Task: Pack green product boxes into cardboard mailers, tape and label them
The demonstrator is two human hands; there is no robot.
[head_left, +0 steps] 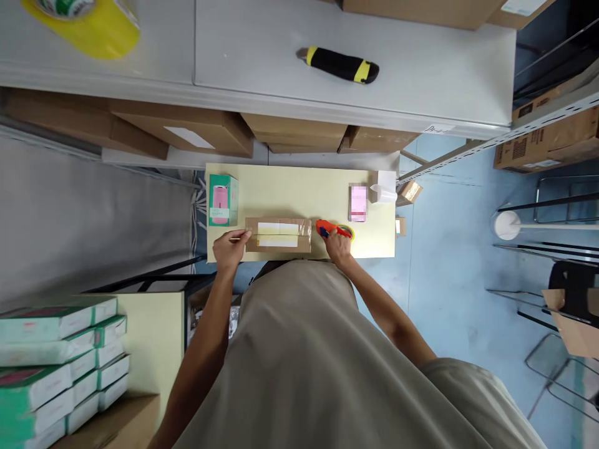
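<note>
A long brown cardboard box [278,248] lies on the pale yellow table, with white labels on its top and glossy clear tape at its right end. At its left end is my left hand [228,249], thumb and fingers closed together on the edge. My right hand [337,246] is wrapped round a red tape dispenser [326,227] just right of the box. The dispenser carries a roll of tape [347,231] with a yellow rim, partly covered by my fingers.
A green and white box [223,199] stands at the table's [290,187] left. A phone [358,202] and white tissue box [386,182] are at the right. Above, a grey shelf [262,56] holds a utility knife [342,65] and yellow tape roll [103,31]. Stacked green-white boxes [60,368] are lower left.
</note>
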